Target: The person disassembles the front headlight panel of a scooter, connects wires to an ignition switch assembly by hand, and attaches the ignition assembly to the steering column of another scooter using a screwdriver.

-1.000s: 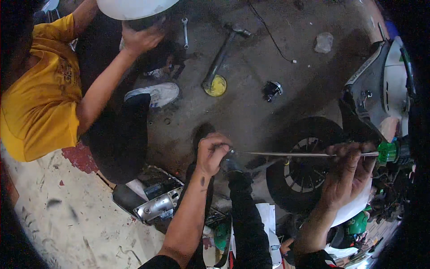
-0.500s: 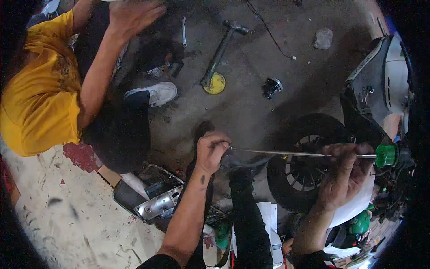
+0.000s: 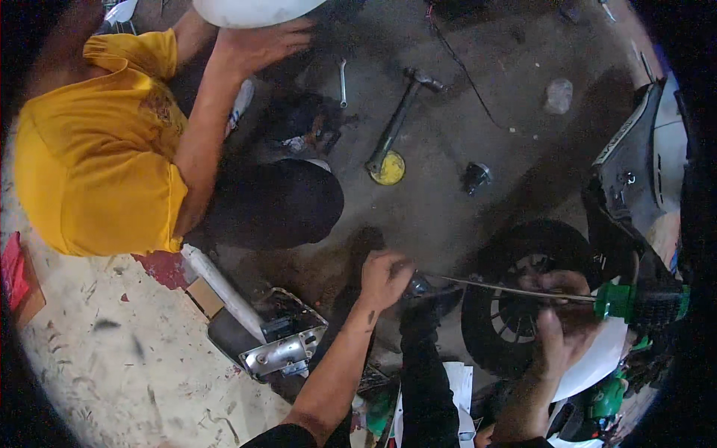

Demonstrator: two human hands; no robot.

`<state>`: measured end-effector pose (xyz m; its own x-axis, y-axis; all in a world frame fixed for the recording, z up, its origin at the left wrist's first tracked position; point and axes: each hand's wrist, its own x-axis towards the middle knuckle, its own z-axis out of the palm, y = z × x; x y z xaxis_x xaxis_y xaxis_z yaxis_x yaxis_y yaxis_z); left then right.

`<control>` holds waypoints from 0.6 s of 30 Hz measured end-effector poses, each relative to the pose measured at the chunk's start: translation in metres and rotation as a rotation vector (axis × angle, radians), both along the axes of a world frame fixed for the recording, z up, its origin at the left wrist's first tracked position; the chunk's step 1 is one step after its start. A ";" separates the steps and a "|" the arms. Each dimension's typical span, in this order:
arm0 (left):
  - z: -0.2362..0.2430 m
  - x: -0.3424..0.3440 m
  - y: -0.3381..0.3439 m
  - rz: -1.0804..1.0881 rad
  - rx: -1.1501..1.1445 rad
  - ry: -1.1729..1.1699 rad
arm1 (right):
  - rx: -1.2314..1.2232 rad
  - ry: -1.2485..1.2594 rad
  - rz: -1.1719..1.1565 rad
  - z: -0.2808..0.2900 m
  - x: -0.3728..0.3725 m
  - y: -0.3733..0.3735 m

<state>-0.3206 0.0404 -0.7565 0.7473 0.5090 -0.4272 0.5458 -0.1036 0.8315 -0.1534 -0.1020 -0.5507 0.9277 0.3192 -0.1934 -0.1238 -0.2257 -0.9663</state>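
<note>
My left hand [image 3: 384, 281] is closed in a pinch at the thin end of a long screwdriver [image 3: 493, 285], whose metal shaft runs nearly level to the right. Its thick green and black handle [image 3: 642, 302] lies to the right of my right hand [image 3: 571, 332]. That hand is loosely about the shaft near the handle, thumb below and fingers above, somewhat blurred. Under the shaft are the black wheel [image 3: 514, 299] of a scooter and its white fender [image 3: 597, 362]. Below my left hand is my dark shoe [image 3: 437, 297].
At the left a person in a yellow shirt [image 3: 97, 157] holds a white rounded panel [image 3: 258, 11]. A hammer [image 3: 396, 119] rests on a yellow-topped tin [image 3: 390, 169]. A wrench [image 3: 343, 84] lies beyond, a metal part [image 3: 280, 355] lower left, a scooter front panel [image 3: 635, 149] right.
The view has shifted, so floor items sit lower and further right. The screwdriver's handle has come nearer my right hand. The other person has leaned in, with the white panel now more in view.
</note>
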 end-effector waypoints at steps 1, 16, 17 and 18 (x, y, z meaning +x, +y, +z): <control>-0.001 0.000 -0.002 -0.011 0.022 -0.001 | 0.000 -0.004 0.000 -0.001 0.002 -0.003; -0.001 0.005 -0.005 -0.044 -0.097 -0.037 | 0.109 -0.249 -0.219 0.039 0.023 -0.036; -0.002 0.003 -0.007 -0.044 -0.096 -0.034 | 0.375 -0.100 -0.095 0.046 0.029 -0.024; -0.005 -0.001 -0.010 -0.047 -0.119 -0.008 | 0.471 -0.026 -0.146 0.050 0.028 -0.004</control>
<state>-0.3211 0.0299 -0.7613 0.7728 0.4192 -0.4765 0.5359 -0.0290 0.8438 -0.1257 -0.1061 -0.5004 0.9720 0.2325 -0.0351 -0.0956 0.2542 -0.9624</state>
